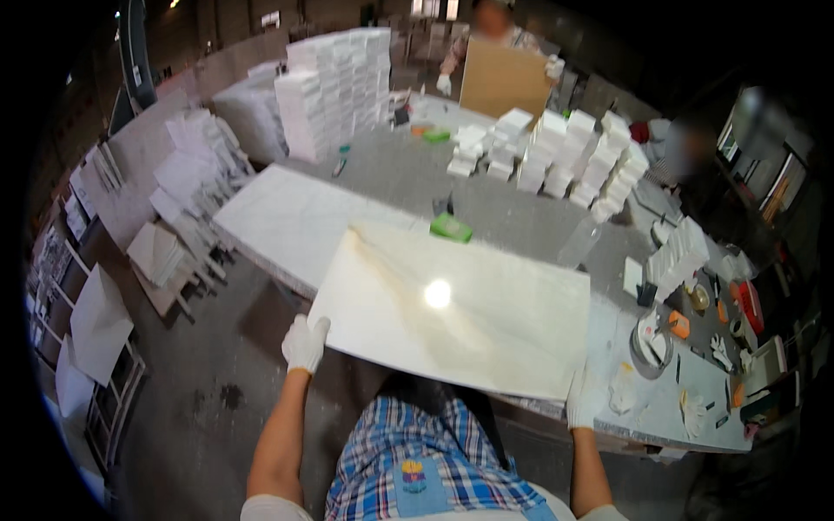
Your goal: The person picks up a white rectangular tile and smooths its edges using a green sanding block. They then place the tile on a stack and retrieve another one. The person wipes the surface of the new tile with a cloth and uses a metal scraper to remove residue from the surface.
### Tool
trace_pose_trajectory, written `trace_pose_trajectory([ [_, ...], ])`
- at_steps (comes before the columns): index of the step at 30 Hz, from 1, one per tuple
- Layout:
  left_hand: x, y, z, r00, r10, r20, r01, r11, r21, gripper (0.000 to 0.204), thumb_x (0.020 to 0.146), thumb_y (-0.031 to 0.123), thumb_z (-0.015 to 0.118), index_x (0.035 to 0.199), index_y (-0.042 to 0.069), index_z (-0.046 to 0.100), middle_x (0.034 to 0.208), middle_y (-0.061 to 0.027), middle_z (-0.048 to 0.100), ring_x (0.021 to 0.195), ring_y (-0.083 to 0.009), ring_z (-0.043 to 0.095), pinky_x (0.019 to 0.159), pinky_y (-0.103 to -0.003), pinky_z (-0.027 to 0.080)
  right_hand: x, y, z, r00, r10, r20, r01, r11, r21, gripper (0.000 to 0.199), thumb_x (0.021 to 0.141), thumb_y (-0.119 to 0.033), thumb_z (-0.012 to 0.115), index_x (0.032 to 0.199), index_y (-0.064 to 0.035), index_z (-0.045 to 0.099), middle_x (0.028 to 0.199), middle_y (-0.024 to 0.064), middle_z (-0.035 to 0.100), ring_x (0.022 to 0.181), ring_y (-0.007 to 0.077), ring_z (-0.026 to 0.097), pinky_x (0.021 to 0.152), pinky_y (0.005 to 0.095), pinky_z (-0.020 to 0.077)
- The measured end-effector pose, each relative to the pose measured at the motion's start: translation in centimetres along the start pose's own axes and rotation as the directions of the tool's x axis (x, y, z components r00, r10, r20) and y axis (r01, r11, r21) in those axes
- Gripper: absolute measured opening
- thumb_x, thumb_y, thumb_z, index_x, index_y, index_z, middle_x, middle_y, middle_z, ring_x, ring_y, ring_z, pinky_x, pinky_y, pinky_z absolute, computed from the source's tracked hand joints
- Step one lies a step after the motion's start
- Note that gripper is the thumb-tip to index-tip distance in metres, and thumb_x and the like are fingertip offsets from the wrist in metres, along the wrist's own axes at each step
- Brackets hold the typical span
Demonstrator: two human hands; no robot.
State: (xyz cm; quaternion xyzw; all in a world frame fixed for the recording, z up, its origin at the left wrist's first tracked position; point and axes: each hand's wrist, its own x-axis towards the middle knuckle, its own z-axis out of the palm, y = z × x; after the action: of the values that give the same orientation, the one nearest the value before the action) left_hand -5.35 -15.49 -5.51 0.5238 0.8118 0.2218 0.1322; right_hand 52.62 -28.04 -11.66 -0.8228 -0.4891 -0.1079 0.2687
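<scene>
A polished white stone slab [512, 317] with a brownish vein lies tilted before me, a bright light reflected in it. My left hand [304, 343], in a white glove, is closed on its near left corner. At the near right corner my right hand [585, 401], also gloved, grips the slab's edge. The fingers under the slab are hidden. Beneath and beyond it, a second pale slab [287, 213] rests on the grey worktable [391, 178]. A green block-like thing [451, 227] sits just past the slab's far edge.
Stacked white blocks [556, 152] and a taller stack [339, 91] stand on the table. Rightward are a round container [651, 340], loose gloves [692, 412] and tools. Leaning slabs [187, 174] line the left. Across the table a person holds a brown board [502, 78]; another is at right.
</scene>
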Motion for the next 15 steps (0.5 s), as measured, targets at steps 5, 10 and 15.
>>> trace_pose_trajectory([
  [5, -1.2, -2.2, -0.2, 0.999, -0.004, 0.037, 0.005, 0.999, -0.05, 0.062, 0.088, 0.059, 0.058, 0.104, -0.001, 0.059, 0.105, -0.0299, 0.066, 0.103, -0.0458, 0.062, 0.088, -0.051, 0.047, -0.1, -2.4, -2.1, 0.992, -0.068, 0.108, 0.074, 0.996, -0.052, 0.049, 0.102, -0.034, 0.045, 0.134, -0.0002, 0.058, 0.132, 0.023, 0.06, 0.119, 0.0393, 0.058, 0.104, 0.0425, 0.0433],
  [10, -2.7, -1.5, -0.9, 0.995, -0.055, 0.082, 0.055, 0.998, 0.004, 0.063, 0.087, 0.061, 0.057, 0.102, -0.001, 0.058, 0.103, -0.029, 0.067, 0.101, -0.0455, 0.063, 0.087, -0.051, 0.047, 0.3, -2.2, -2.1, 0.995, -0.022, 0.101, 0.029, 0.997, -0.069, 0.049, 0.102, -0.035, 0.045, 0.135, -0.002, 0.058, 0.133, 0.0227, 0.06, 0.121, 0.0383, 0.057, 0.105, 0.0427, 0.0426],
  [15, -4.0, -2.0, -0.9, 0.993, -0.072, 0.097, 0.077, 0.996, -0.049, 0.064, 0.087, 0.062, 0.057, 0.1, -0.001, 0.058, 0.102, -0.0274, 0.067, 0.1, -0.0452, 0.063, 0.087, -0.05, 0.047, 0.6, -2.0, -1.6, 0.996, 0.017, 0.085, -0.016, 1.0, -0.016, 0.048, 0.101, -0.034, 0.046, 0.134, -0.0013, 0.059, 0.133, 0.0228, 0.06, 0.122, 0.0376, 0.056, 0.106, 0.0413, 0.0408],
])
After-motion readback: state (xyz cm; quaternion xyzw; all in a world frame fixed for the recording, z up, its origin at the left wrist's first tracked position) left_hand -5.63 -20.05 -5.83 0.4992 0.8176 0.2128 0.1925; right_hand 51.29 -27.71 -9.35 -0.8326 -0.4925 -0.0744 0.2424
